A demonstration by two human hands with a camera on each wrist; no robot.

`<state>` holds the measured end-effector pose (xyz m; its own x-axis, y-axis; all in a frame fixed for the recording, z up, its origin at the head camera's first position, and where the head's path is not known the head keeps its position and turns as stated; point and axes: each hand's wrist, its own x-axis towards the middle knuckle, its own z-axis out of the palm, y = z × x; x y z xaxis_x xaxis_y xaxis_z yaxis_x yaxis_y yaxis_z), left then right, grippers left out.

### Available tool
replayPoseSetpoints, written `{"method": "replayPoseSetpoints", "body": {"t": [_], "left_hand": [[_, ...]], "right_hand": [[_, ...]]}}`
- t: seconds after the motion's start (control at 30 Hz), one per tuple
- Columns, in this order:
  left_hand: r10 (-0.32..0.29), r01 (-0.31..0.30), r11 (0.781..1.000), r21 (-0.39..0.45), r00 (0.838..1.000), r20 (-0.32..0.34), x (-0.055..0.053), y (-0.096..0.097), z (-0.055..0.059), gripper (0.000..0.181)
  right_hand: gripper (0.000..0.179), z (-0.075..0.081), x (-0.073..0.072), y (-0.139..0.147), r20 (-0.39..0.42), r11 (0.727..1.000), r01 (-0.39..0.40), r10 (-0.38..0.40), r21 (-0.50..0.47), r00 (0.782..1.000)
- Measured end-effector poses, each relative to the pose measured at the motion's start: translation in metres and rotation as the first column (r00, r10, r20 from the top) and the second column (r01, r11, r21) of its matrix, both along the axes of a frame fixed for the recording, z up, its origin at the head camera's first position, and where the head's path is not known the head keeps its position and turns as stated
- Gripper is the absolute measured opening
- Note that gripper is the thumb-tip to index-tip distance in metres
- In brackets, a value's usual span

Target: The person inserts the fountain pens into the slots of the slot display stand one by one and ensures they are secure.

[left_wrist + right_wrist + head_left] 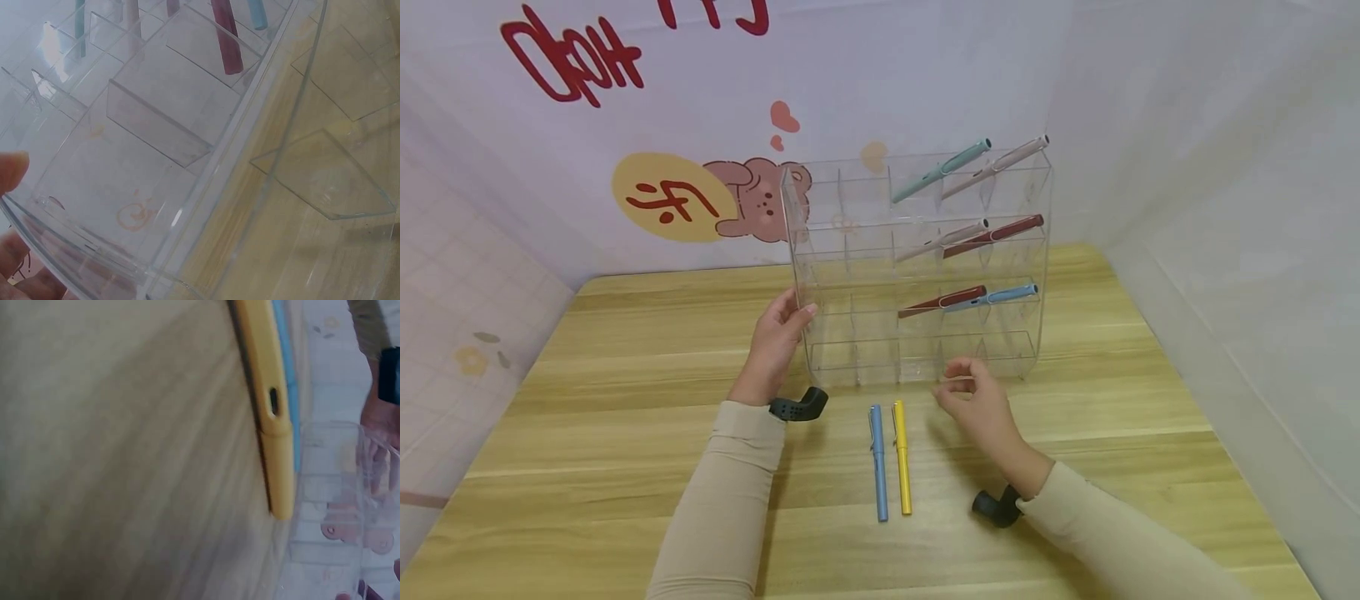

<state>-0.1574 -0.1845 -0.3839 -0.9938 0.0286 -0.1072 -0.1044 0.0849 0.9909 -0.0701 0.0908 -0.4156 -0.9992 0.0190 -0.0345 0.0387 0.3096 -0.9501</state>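
A clear acrylic pen rack point(917, 350) with several tiers and dividers stands on the table. My left hand point(777, 342) grips its left side panel, thumb in front; in the left wrist view the thumb point(12, 172) and the other fingers lie on either side of the panel. My right hand point(977, 408) hovers by the lower right front of the rack, fingers loosely bent, holding nothing. A blue pen point(878, 467) and a yellow pen point(902, 458) lie side by side on the table between the hands, in front of the rack.
Several pens lean in the rack's right-hand compartments: a teal pen point(943, 171), pale pinkish pens, dark red pens like this one point(996, 236), and a light blue pen point(1011, 294). The wooden table point(625, 400) meets a printed white backdrop point(925, 67) behind the rack.
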Motion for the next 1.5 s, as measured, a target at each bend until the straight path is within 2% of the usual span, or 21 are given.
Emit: {"method": "replayPoseSetpoints", "body": {"t": [0.17, 0.57, 0.87, 1.5], "left_hand": [[0.005, -0.005, 1.000, 0.003, 1.000, 0.002, 0.000, 0.001, 0.000, 0.056], [0.005, -0.005, 1.000, 0.004, 1.000, 0.008, 0.001, 0.000, 0.002, 0.058], [0.007, -0.007, 1.000, 0.002, 1.000, 0.011, 0.000, 0.000, 0.001, 0.056], [0.014, -0.014, 1.000, 0.020, 1.000, -0.003, 0.000, 0.002, 0.002, 0.055]], "right_hand": [[0.041, -0.007, 0.000, -0.010, 0.050, 0.996, -0.082, 0.079, 0.048, 0.996], [0.043, -0.010, -0.008, -0.031, 0.117, 0.966, -0.206, 0.189, 0.153, 0.975], [0.044, -0.013, -0.013, -0.040, 0.172, 0.903, -0.298, 0.256, 0.310, 0.951], [0.049, -0.012, -0.021, -0.050, 0.220, 0.800, -0.391, 0.324, 0.456, 0.920]]}}
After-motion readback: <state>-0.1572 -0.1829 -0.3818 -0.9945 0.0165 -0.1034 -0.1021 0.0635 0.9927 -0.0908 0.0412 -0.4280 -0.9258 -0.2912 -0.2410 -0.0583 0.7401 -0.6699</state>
